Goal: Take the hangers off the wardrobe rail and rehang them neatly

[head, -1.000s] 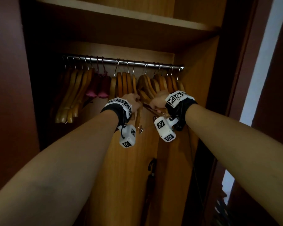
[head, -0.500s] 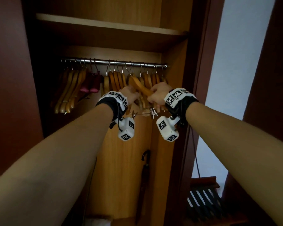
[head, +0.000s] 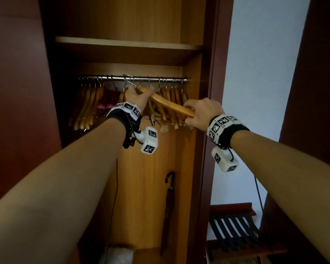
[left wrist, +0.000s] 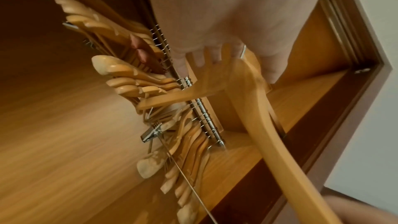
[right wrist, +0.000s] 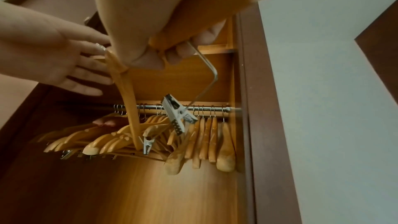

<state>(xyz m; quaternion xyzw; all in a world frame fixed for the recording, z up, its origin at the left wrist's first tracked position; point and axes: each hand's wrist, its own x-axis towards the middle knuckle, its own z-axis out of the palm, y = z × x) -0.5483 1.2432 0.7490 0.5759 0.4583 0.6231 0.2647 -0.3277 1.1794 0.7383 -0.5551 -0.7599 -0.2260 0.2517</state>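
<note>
A steel rail (head: pixel 156 79) crosses the wardrobe, crowded with wooden hangers (head: pixel 88 105), two pink padded ones (head: pixel 107 100) and more wooden ones on the right (head: pixel 175 103). One wooden clip hanger (head: pixel 170 105) is tilted, its wire hook up at the rail. My right hand (head: pixel 198 113) grips its lower right arm. My left hand (head: pixel 138 97) rests at its neck; in the right wrist view the left hand (right wrist: pixel 64 60) has straight fingers touching the wood. A metal clip (right wrist: pixel 176 113) dangles from the held hanger (right wrist: pixel 125 91). The left wrist view shows that hanger (left wrist: pixel 258 125), blurred.
A shelf (head: pixel 126 43) runs above the rail. The wardrobe's dark frame (head: pixel 208 130) stands close to my right hand. A folded umbrella (head: pixel 169 206) hangs inside below. A slatted wooden rack (head: pixel 234 229) stands outside at lower right.
My right hand has slid out to the right along the hanger's arm. My left hand has risen to its neck and the hanger now slants, hook near the rail.
</note>
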